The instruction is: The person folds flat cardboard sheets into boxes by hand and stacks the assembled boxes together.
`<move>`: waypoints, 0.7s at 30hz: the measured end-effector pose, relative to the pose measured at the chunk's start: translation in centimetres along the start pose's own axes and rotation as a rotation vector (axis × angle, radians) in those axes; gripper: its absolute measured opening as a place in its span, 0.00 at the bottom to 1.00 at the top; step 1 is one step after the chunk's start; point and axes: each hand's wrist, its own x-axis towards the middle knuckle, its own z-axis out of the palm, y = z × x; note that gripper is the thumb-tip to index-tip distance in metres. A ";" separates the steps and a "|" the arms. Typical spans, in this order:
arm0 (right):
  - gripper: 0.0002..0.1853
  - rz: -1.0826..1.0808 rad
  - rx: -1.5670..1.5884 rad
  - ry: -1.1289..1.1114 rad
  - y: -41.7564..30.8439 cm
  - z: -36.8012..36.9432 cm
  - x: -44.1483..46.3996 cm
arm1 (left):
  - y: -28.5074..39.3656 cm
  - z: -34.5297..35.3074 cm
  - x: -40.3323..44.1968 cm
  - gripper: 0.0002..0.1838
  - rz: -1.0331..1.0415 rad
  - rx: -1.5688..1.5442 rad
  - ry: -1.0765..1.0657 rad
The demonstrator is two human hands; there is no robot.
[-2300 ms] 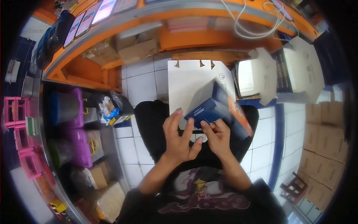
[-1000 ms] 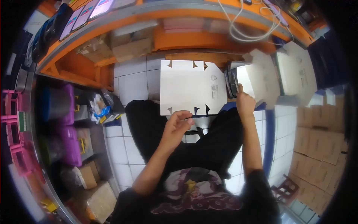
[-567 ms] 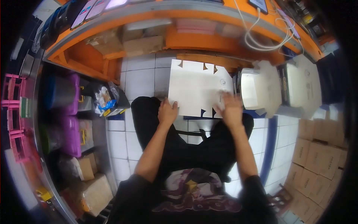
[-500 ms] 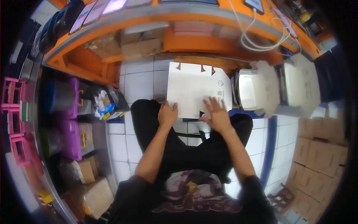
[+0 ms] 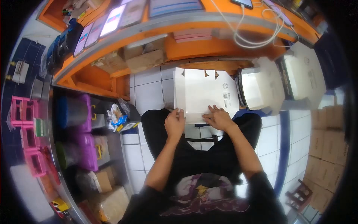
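A white flat carton blank (image 5: pixel 205 91) lies across my lap, with notches along its far edge and dark print on its right side. A crease runs down its left part, and a narrow strip of card stands out to the left of it. My left hand (image 5: pixel 174 122) is closed on the near-left corner of this card, thumb and fingers at the edge. My right hand (image 5: pixel 218 117) rests on the near edge of the blank, fingers stretched over its surface.
Two stacks of opened white cartons (image 5: pixel 257 91) (image 5: pixel 304 82) stand to the right. Ahead, an orange counter (image 5: pixel 186 16) carries phones, a tablet (image 5: pixel 175 6) and white cables (image 5: pixel 257 43). Left shelves hold purple bins (image 5: pixel 86 149) and a small bin (image 5: pixel 121 114). Brown boxes (image 5: pixel 326 145) are stacked at right.
My right hand has moved toward the near edge of the blank. The left strip of the blank now shows a crease. The whole view has shifted slightly.
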 end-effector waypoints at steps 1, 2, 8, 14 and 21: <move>0.21 -0.003 0.012 0.023 0.4 0.5 0.1 | -0.6 0.2 0.2 0.21 0.012 -0.083 0.005; 0.21 0.008 0.019 0.033 0.2 -0.1 0.3 | -1.0 0.3 0.5 0.21 0.025 -0.077 -0.003; 0.09 -0.141 0.156 0.211 -0.4 1.1 0.5 | -3.4 -0.2 2.4 0.21 -0.223 -0.366 -0.197; 0.12 -0.301 0.053 0.167 -1.4 1.7 1.9 | -4.7 -0.1 2.5 0.22 -0.174 -0.430 -0.206; 0.20 -0.173 0.363 -0.033 0.9 2.3 5.2 | -8.0 1.6 2.6 0.27 -0.290 -0.575 -0.253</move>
